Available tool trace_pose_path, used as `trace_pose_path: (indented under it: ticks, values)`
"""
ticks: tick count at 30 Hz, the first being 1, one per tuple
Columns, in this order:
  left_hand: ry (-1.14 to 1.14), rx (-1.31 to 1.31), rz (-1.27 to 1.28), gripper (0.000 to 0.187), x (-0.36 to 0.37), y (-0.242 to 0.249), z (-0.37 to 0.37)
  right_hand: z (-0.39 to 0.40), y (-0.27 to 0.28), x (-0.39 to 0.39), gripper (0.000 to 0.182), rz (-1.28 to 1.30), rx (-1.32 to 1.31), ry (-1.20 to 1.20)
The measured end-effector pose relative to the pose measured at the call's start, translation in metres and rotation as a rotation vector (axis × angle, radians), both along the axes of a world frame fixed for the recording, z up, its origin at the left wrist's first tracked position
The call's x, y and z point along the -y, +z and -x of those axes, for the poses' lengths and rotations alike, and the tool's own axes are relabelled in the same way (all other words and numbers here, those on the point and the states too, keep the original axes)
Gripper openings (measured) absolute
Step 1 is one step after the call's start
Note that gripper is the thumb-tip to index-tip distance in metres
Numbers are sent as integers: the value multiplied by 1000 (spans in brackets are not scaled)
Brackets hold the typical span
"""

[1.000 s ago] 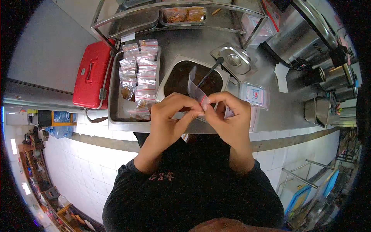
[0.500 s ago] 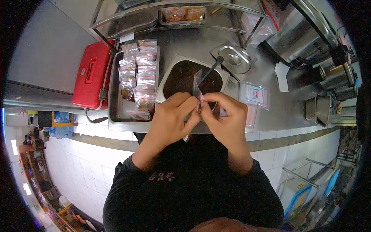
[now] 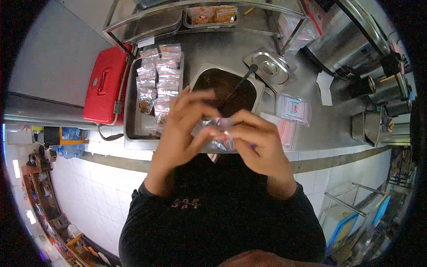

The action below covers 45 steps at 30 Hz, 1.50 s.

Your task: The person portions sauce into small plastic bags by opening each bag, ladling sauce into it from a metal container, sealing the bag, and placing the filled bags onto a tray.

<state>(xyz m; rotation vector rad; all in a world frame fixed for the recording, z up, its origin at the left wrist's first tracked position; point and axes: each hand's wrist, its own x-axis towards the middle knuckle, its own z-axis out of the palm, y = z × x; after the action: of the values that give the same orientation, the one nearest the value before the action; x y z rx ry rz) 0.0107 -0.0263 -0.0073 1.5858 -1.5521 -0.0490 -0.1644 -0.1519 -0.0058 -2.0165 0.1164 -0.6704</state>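
Note:
Both hands hold one small clear zip bag (image 3: 220, 133) with a red strip, in front of my chest at the counter's near edge. My left hand (image 3: 182, 129) pinches its left side with fingers spread upward. My right hand (image 3: 255, 142) grips its right side. Just beyond the hands sits a steel pan of dark sauce (image 3: 224, 91) with a black ladle (image 3: 240, 82) resting in it.
A steel tray (image 3: 131, 111) to the left holds several filled small bags (image 3: 158, 80). A red case (image 3: 104, 86) lies further left. A pan lid (image 3: 269, 69) and a stack of empty bags (image 3: 292, 109) lie right, with steel pots (image 3: 382, 89) beyond.
The hands have drawn back toward my body and lowered. The bag went from standing upright over the pan to lying flat between both hands.

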Motion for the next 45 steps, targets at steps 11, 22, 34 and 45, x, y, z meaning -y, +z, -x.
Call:
trace_pose_path:
  ticks: [11,22,34,45]
  values:
    - [94,-172,-78,41,-9,10,2,1,-1,-9,20,348,-159,-41]
    - [126,91,-52,40,-31,-9,-22,-17,0,21,29,222,-43,20]
    - [203,-1448,650,58,-59,-69,-49,-49,-36,105,19,-74,-214,-360]
    - [310,-1450,429,69,-53,-62,-22,4,-27,55,15,-88,-119,-444]
